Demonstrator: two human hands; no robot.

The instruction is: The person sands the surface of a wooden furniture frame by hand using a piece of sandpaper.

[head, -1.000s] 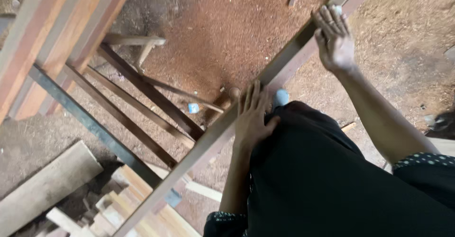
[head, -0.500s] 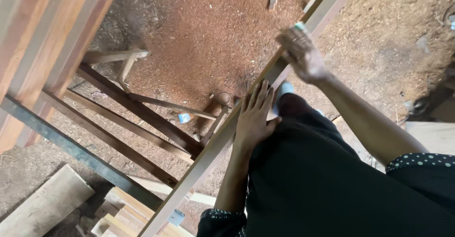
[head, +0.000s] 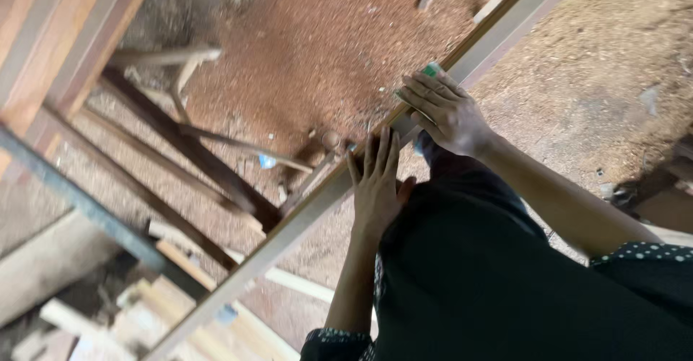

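Gripping with our right hand [head: 446, 112], we are curling the fingers over a small green-and-white block [head: 431, 70], most likely a sanding pad, and pressing it down onto the long wooden rail [head: 289, 231]. Only a corner of the block is showing past the fingertips, so we cannot tell its full shape. Our left hand [head: 378, 186] is lying flat and released, fingers spread and pointing toward 12 o'clock, the palm bearing on the same rail just below the right hand; it is holding nothing, only steadying the wood.

What matters is how the rail is running. Its long axis is crossing the view on a diagonal, from about 7 o'clock at the bottom edge up to about 1 o'clock at the top. The right grip is sitting on that line, and the greater bare length of rail is stretching away from it toward 7 o'clock, past the left hand. A shorter run is continuing toward 1 o'clock. So the right hand is the nearer one to the upper stretch, and the left hand is the nearer one to the lower stretch.

Our dark clothing [head: 505, 281] is filling the 5 o'clock corner. Under the rail we are seeing the sawdust-covered floor [head: 303, 36], with other wooden slats [head: 188, 151] lying toward 9 o'clock.
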